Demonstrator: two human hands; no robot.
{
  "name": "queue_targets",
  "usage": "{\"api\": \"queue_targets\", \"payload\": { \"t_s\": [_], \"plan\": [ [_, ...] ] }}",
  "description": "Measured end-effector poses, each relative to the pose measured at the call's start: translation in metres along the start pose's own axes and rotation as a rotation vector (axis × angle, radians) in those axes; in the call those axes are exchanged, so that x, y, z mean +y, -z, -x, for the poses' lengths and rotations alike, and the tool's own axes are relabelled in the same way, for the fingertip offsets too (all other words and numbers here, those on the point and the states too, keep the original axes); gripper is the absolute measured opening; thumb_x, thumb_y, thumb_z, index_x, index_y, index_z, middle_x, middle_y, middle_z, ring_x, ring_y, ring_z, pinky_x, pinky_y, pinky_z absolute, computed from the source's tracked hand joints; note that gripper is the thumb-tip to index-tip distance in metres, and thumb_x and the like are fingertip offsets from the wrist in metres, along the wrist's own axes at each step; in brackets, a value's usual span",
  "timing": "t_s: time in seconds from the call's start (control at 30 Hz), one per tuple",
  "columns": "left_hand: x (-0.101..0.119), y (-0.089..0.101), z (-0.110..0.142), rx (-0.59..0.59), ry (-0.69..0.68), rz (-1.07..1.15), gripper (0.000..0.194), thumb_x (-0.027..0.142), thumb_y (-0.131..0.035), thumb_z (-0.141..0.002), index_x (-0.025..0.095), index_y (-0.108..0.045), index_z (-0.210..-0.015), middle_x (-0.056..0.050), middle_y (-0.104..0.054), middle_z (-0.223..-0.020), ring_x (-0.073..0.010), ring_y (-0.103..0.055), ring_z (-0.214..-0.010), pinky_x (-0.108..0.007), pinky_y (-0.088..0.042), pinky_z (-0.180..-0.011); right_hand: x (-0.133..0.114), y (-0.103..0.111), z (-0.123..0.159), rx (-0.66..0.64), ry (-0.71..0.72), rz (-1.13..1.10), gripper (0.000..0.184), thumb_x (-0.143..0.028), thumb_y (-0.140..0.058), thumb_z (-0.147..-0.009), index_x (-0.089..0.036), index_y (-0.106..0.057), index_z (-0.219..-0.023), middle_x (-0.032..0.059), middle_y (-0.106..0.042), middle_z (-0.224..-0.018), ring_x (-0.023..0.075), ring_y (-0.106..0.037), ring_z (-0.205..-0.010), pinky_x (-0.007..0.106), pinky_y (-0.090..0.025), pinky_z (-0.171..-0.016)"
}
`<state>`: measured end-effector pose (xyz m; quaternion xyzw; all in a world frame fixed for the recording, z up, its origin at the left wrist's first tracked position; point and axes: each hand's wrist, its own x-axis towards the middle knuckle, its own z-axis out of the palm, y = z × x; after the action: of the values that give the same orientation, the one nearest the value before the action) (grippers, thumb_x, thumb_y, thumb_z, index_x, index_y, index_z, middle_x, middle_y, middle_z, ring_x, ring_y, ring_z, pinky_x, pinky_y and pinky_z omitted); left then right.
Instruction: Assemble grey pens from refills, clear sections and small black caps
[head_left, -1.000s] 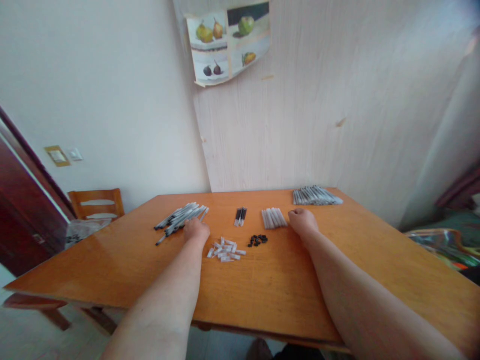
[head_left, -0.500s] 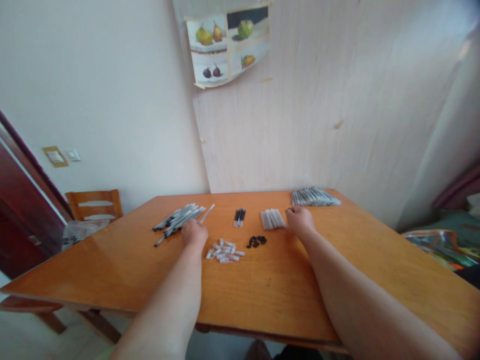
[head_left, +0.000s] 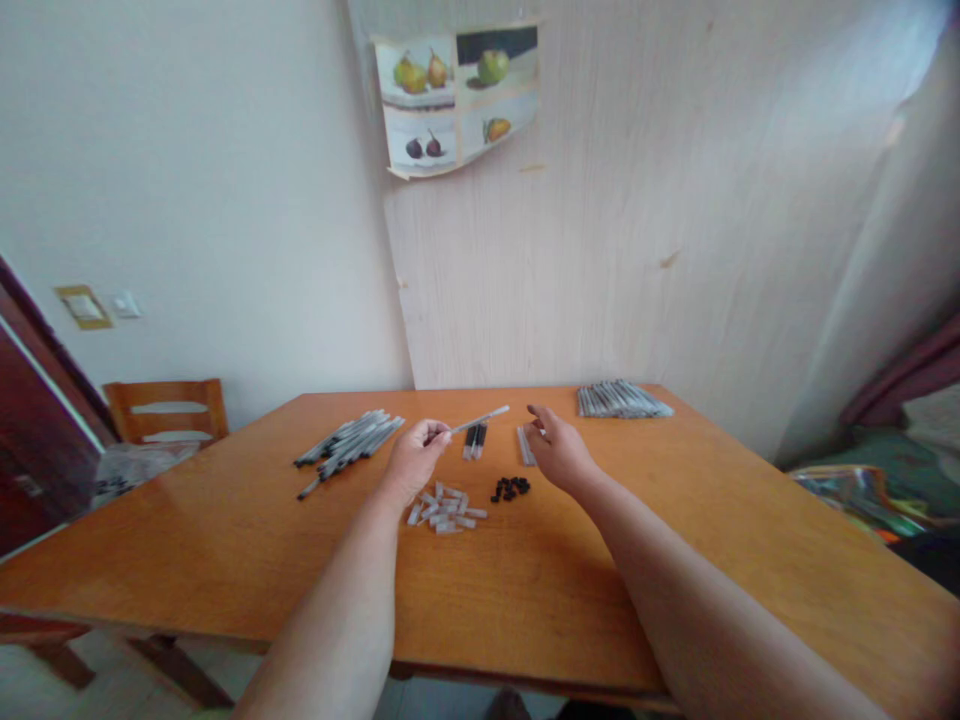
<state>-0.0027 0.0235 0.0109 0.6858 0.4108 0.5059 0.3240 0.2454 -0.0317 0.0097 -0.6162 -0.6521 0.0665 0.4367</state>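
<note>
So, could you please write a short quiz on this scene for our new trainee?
1. Multiple choice: what does the left hand hold?
A) a pair of scissors
B) a slim pale stick
C) a spoon
2. True or false: seen from the camera, the small black pieces lie to the right of the small whitish pieces.
3. Short answer: which hand partly hides the pale tubes from the camera?

Key:
1. B
2. True
3. The right hand
</note>
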Motion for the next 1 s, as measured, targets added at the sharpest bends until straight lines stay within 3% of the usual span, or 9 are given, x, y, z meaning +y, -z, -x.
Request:
{"api": "queue_targets", "payload": {
  "t_s": [0.07, 0.13, 0.27, 0.37, 0.53, 0.63, 0.77, 0.87, 1.0],
  "plan": [
    [0.006, -0.001, 0.004, -0.06, 0.015, 0.028, 0.024, 0.037, -0.066, -0.076, 0.016, -0.065, -0.089, -0.002, -0.065, -0.08, -0.015, -0.057, -0.074, -0.027, -0.043, -0.075, -0.002, -0.001, 0.002, -0.02, 0.024, -0.019, 0.047, -0.034, -0.043, -0.094, -0.014, -0.05, -0.137, 0.0142, -0.067, -0.116, 0.0225, -0.061, -0.106, 0.03, -0.043, -0.087],
    [0.01, -0.001, 0.006, -0.085, 0.022, 0.045, 0.025, 0.038, -0.067, -0.076, 0.016, -0.066, -0.089, -0.002, -0.065, -0.081, -0.0142, -0.056, -0.074, -0.027, -0.043, -0.074, -0.005, -0.001, 0.004, -0.078, 0.012, -0.052, 0.045, -0.034, -0.041, -0.095, -0.013, -0.053, -0.133, 0.0123, -0.07, -0.1, 0.0204, -0.065, -0.09, 0.029, -0.045, -0.08],
    [0.012, 0.002, 0.006, -0.064, 0.043, 0.153, 0.025, 0.037, -0.07, -0.075, 0.016, -0.066, -0.088, -0.001, -0.064, -0.08, -0.0124, -0.054, -0.072, -0.025, -0.042, -0.071, -0.015, 0.0, 0.008, -0.25, 0.041, -0.095, 0.034, -0.034, -0.039, -0.095, -0.016, -0.067, -0.103, 0.0027, -0.065, -0.068, 0.0143, -0.06, -0.06, 0.025, -0.041, -0.063],
    [0.011, 0.003, 0.004, -0.009, 0.065, 0.292, 0.026, 0.035, -0.074, -0.072, 0.016, -0.066, -0.088, 0.0, -0.063, -0.08, -0.0107, -0.053, -0.07, -0.024, -0.041, -0.069, -0.023, 0.001, 0.01, -0.299, 0.165, -0.066, 0.029, -0.036, -0.045, -0.091, -0.018, -0.064, -0.079, 0.0008, -0.061, -0.067, 0.0129, -0.056, -0.063, 0.023, -0.037, -0.06],
    [0.014, -0.001, 0.002, 0.066, 0.12, 0.584, 0.028, 0.03, -0.08, -0.068, 0.016, -0.064, -0.086, 0.001, -0.06, -0.076, -0.0072, -0.051, -0.065, -0.02, -0.038, -0.063, -0.036, 0.001, 0.015, -0.274, 0.218, -0.013, 0.026, -0.032, -0.052, -0.086, -0.018, -0.054, -0.065, -0.0007, -0.056, -0.063, 0.0109, -0.048, -0.061, 0.023, -0.031, -0.057],
    [0.02, -0.005, 0.004, 0.043, 0.162, 0.717, 0.031, 0.03, -0.08, -0.07, 0.016, -0.064, -0.093, 0.0, -0.062, -0.077, -0.007, -0.053, -0.064, -0.019, -0.039, -0.062, -0.043, 0.0, 0.02, -0.343, 0.096, -0.158, 0.031, -0.037, -0.048, -0.089, -0.019, -0.049, -0.065, -0.0022, -0.052, -0.059, 0.0099, -0.046, -0.056, 0.023, -0.03, -0.053],
    [0.028, -0.012, 0.011, -0.163, 0.217, 0.768, 0.036, 0.028, -0.078, -0.073, 0.014, -0.066, -0.105, -0.006, -0.068, -0.087, -0.0114, -0.06, -0.073, -0.023, -0.044, -0.069, -0.049, -0.002, 0.026, -0.524, -0.158, -0.583, 0.028, -0.044, -0.052, -0.087, -0.018, -0.055, -0.078, -0.0035, -0.053, -0.061, 0.0084, -0.045, -0.048, 0.022, -0.029, -0.046],
    [0.031, -0.016, 0.014, -0.264, 0.219, 0.775, 0.031, 0.031, -0.073, -0.079, 0.013, -0.067, -0.103, -0.011, -0.07, -0.095, -0.0152, -0.064, -0.08, -0.026, -0.046, -0.072, -0.05, -0.005, 0.028, -0.573, -0.24, -0.771, 0.031, -0.047, -0.057, -0.085, -0.016, -0.06, -0.086, -0.002, -0.057, -0.064, 0.0075, -0.045, -0.046, 0.021, -0.028, -0.042],
    [0.03, -0.018, 0.014, -0.268, 0.217, 0.795, 0.026, 0.033, -0.071, -0.08, 0.013, -0.067, -0.097, -0.012, -0.072, -0.096, -0.0174, -0.066, -0.084, -0.028, -0.048, -0.075, -0.051, -0.007, 0.029, -0.568, -0.281, -0.894, 0.035, -0.049, -0.061, -0.082, -0.015, -0.061, -0.089, -0.0019, -0.057, -0.063, 0.0067, -0.044, -0.043, 0.02, -0.025, -0.039]
  ]
}}
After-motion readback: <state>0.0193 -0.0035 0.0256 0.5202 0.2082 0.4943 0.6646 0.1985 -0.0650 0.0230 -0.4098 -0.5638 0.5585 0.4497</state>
